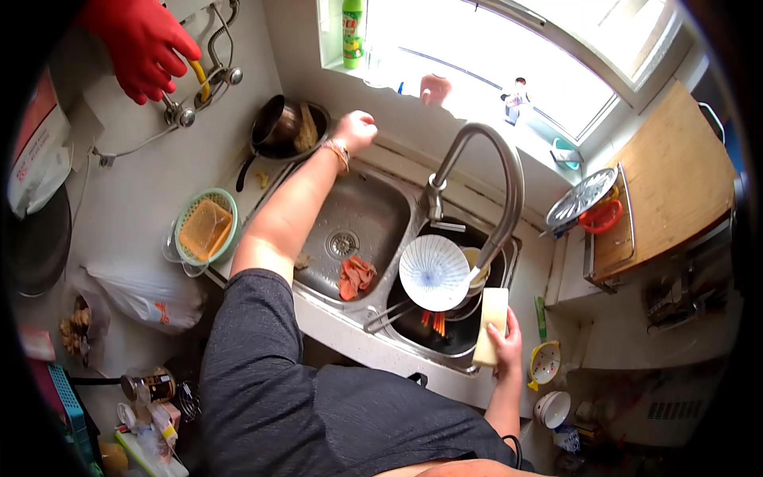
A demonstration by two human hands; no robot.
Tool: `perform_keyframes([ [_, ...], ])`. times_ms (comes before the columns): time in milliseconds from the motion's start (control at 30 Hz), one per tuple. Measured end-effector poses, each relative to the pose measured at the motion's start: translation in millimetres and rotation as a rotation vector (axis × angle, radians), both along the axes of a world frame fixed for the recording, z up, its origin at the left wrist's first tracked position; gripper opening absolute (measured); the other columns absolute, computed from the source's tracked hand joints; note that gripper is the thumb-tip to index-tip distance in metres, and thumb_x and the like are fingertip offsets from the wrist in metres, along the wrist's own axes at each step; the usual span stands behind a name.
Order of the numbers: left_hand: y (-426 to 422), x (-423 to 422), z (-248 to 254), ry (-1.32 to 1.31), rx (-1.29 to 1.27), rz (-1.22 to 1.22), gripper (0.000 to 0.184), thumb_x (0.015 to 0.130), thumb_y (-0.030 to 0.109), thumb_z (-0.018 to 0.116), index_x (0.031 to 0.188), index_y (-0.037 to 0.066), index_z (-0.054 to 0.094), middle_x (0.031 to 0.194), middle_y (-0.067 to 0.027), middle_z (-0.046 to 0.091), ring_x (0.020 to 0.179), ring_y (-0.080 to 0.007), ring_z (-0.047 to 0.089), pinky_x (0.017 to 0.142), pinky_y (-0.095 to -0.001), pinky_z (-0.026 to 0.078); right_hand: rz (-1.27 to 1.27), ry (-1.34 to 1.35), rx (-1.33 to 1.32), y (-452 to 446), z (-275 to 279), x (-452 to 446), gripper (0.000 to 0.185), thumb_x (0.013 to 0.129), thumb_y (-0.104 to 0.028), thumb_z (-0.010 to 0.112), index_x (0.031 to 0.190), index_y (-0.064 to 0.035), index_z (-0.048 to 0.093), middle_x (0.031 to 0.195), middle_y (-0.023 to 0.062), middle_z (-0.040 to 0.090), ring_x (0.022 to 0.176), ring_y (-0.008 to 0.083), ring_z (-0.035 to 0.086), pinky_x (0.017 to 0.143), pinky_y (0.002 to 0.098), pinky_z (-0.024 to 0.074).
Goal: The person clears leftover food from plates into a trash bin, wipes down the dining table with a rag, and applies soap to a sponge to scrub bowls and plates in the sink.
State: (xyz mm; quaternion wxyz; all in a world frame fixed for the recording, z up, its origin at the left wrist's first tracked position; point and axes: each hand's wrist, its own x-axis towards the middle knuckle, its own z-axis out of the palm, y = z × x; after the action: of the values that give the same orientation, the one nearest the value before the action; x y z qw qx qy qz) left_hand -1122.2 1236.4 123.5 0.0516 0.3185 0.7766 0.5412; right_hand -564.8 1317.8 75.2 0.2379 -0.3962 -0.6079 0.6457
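My right hand (508,347) grips a pale yellow rectangular sponge (491,322) at the right edge of the right sink basin (409,318). Close beside it, a white bowl with blue radiating lines (434,272) rests on other dishes in that basin, under the curved faucet (509,179). My left hand (355,131) reaches over the back left of the sink with its fingers curled; what they hold, if anything, is hidden. Near that hand stand a dark pan and metal pot (276,121). A crumpled orange-red cloth (357,277) lies in the left basin (373,215).
A green basket (235,230) with an orange-brown item stands left of the sink. Red rubber gloves (151,52) hang at upper left. A green bottle (352,36) is on the windowsill. A wooden board (675,183) and a colander (545,363) are on the right.
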Motion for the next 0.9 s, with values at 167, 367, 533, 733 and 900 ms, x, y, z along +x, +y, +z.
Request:
perform_keyframes([
  [167, 36.4, -153.3, 49.1, 0.137, 0.051, 0.258, 0.049, 0.07, 0.021, 0.071, 0.111, -0.001, 0.058, 0.103, -0.0216, 0.065, 0.1, -0.0315, 0.063, 0.088, -0.0358, 0.049, -0.131, -0.035, -0.028, -8.1, -16.1, 28.2, 0.069, 0.076, 0.003, 0.067, 0.138, 0.0012, 0.036, 0.13, 0.0122, 0.05, 0.114, 0.021, 0.052, 0.098, 0.0331, 0.0411],
  [367, 72.9, -193.1, 110.7, 0.117, 0.193, 0.416, 0.08, 0.064, 0.019, 0.074, 0.129, -0.009, 0.038, 0.118, -0.0259, 0.056, 0.111, -0.031, 0.058, 0.094, -0.0343, 0.046, -0.245, -0.005, -0.156, -32.6, -1.1, 15.5, 0.068, 0.077, 0.002, 0.067, 0.137, 0.0011, 0.036, 0.129, 0.0114, 0.05, 0.115, 0.0213, 0.051, 0.1, 0.0329, 0.0396],
  [533, 106.4, -246.0, 86.5, 0.074, 0.233, 0.378, 0.064, 0.062, 0.013, 0.073, 0.118, -0.005, 0.048, 0.102, -0.0156, 0.062, 0.089, -0.0234, 0.063, 0.081, -0.0343, 0.05, -0.21, -0.23, 0.231, -13.6, -35.4, -8.0, 0.069, 0.076, -0.008, 0.071, 0.137, -0.0002, 0.038, 0.131, 0.0134, 0.049, 0.122, 0.0249, 0.047, 0.104, 0.0343, 0.0357],
  [733, 108.1, -279.2, 50.8, 0.126, 0.159, 0.263, 0.078, 0.053, 0.022, 0.086, 0.12, 0.001, 0.051, 0.106, -0.0142, 0.065, 0.091, -0.0257, 0.064, 0.084, -0.0336, 0.052, -0.132, -0.491, 0.688, 48.9, -14.6, -51.1, 0.064, 0.073, -0.017, 0.073, 0.132, -0.0064, 0.048, 0.135, 0.0195, 0.042, 0.126, 0.0317, 0.042, 0.105, 0.0383, 0.0346],
  [900, 95.5, -239.0, 64.3, 0.113, 0.117, 0.388, 0.05, 0.063, 0.012, 0.084, 0.106, 0.003, 0.06, 0.097, -0.0077, 0.068, 0.086, -0.0175, 0.065, 0.077, -0.0314, 0.051, 0.121, -0.296, 0.69, 88.1, -12.7, -108.8, 0.056, 0.073, -0.015, 0.072, 0.125, -0.0042, 0.053, 0.134, 0.0179, 0.043, 0.124, 0.0344, 0.043, 0.103, 0.039, 0.0368],
])
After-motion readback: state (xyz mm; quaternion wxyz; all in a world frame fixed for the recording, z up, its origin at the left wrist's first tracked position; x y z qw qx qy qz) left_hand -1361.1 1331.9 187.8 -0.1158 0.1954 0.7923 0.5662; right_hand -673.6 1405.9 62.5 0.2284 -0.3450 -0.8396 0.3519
